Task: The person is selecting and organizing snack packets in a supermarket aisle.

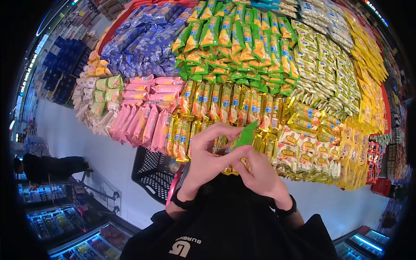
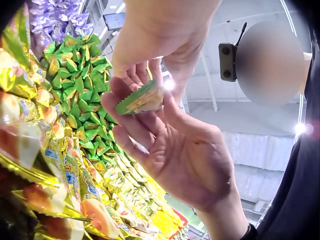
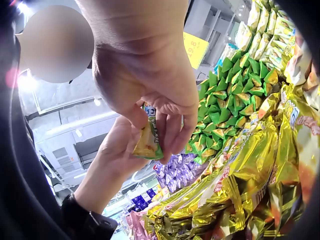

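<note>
A small green snack packet with a zigzag end is held between both hands over the display. My left hand grips it, thumb and index finger bent round it. From the other side my right hand pinches the same packet, its thumb close to the left thumb. In the left wrist view the packet lies across the right hand's fingers, its zigzag edge outward. The right wrist view shows the printed face of the packet between right thumb and fingers; the fingers cover part of it.
Gold packets stand in rows just beyond the hands, with green packets heaped behind. Pink packets lie left, white-and-green ones right. A black basket stands below the display's left front. A person is by a cart.
</note>
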Tool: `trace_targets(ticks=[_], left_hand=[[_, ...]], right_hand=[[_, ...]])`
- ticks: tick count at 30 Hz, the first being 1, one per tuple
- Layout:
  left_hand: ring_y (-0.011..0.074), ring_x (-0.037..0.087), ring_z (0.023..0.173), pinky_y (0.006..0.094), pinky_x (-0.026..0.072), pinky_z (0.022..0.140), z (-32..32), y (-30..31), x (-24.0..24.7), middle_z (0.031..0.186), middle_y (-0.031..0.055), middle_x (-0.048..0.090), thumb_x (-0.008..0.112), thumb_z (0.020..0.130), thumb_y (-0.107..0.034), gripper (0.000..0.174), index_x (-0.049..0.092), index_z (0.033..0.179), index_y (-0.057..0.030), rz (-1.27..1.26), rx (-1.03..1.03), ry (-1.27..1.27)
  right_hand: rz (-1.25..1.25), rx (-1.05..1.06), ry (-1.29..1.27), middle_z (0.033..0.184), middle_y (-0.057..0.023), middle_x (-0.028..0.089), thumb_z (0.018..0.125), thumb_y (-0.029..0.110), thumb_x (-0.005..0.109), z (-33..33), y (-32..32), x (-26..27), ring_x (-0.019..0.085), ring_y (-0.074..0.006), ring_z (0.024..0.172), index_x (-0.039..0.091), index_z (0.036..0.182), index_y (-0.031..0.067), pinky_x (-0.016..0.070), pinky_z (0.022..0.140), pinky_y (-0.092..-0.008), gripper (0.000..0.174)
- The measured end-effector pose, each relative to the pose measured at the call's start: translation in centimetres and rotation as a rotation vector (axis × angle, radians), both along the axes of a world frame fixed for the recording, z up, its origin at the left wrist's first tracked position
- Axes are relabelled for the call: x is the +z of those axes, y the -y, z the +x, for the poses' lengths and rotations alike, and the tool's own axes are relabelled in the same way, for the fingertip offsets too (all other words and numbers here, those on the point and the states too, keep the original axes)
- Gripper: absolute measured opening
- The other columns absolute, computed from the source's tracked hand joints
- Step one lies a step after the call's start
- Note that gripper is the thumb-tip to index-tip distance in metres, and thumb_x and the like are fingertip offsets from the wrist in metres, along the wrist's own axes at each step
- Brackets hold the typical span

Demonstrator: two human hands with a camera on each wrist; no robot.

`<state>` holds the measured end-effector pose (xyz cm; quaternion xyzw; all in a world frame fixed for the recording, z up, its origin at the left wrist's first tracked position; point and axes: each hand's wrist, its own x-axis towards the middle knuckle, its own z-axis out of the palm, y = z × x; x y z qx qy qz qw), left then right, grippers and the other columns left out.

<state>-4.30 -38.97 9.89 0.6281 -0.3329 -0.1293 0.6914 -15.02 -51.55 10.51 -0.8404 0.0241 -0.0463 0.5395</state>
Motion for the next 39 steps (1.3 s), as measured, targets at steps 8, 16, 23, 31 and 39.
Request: trace_targets(ticks=[8, 16, 23, 31, 39], left_hand=[[0.0161, 0.063, 0.089, 0.0278, 0.0490, 0.079, 0.3, -1.0, 0.2, 0.098, 0.0112, 0.066, 0.080, 0.068, 0.004, 0.039, 0.065, 0.104, 0.0033, 0.044, 0.020, 0.056], [0.0138, 0.061, 0.095, 0.0283, 0.0508, 0.083, 2.0, -2.7, -0.6, 0.105, 0.0076, 0.061, 0.074, 0.077, 0.006, 0.061, 0.045, 0.129, -0.0012, -0.238, 0.046, -0.257], [0.0135, 0.062, 0.093, 0.0245, 0.0533, 0.079, 2.4, -2.5, -0.6, 0.102, 0.0076, 0.062, 0.077, 0.074, 0.006, 0.060, 0.046, 0.125, -0.0016, -0.192, -0.010, -0.302], [0.0082, 0.061, 0.083, 0.0220, 0.0494, 0.072, 2.1, -1.4, -0.1, 0.088, 0.0030, 0.063, 0.082, 0.070, 0.003, 0.049, 0.056, 0.112, -0.0017, -0.081, 0.013, -0.166], [0.0054, 0.059, 0.057, 0.0193, 0.0448, 0.050, 0.9, 0.7, 0.4, 0.065, -0.0009, 0.059, 0.077, 0.076, 0.002, 0.027, 0.062, 0.098, 0.0004, -0.074, -0.068, -0.242]], right_hand=[[0.010, 0.039, 0.073, 0.101, -0.0203, 0.060, 0.090, 0.013, 0.060, 0.7, -0.8, -0.9, 0.060, -0.0427, 0.087, 0.054, 0.103, -0.0007, 0.0473, 0.073, -0.0459, 0.020], [0.005, -0.278, 0.133, 0.092, -0.0119, 0.069, 0.076, 0.012, 0.080, 2.4, -0.5, 1.1, 0.068, -0.0204, 0.088, 0.065, 0.102, 0.0004, 0.0515, 0.079, -0.0307, 0.032], [0.049, -0.348, 0.273, 0.090, -0.0090, 0.070, 0.074, 0.008, 0.081, 2.1, 0.4, 1.4, 0.068, -0.0165, 0.083, 0.066, 0.100, 0.0022, 0.0506, 0.075, -0.0285, 0.031], [0.294, -0.387, 0.183, 0.083, -0.0067, 0.068, 0.080, 0.007, 0.076, 1.1, 1.2, 1.3, 0.064, -0.0096, 0.079, 0.065, 0.096, 0.0010, 0.0488, 0.073, -0.0260, 0.021], [0.330, -0.450, 0.134, 0.070, -0.0027, 0.064, 0.086, 0.012, 0.072, 0.0, 2.8, 1.0, 0.057, -0.0049, 0.064, 0.066, 0.083, 0.0002, 0.0428, 0.057, -0.0210, 0.013]])
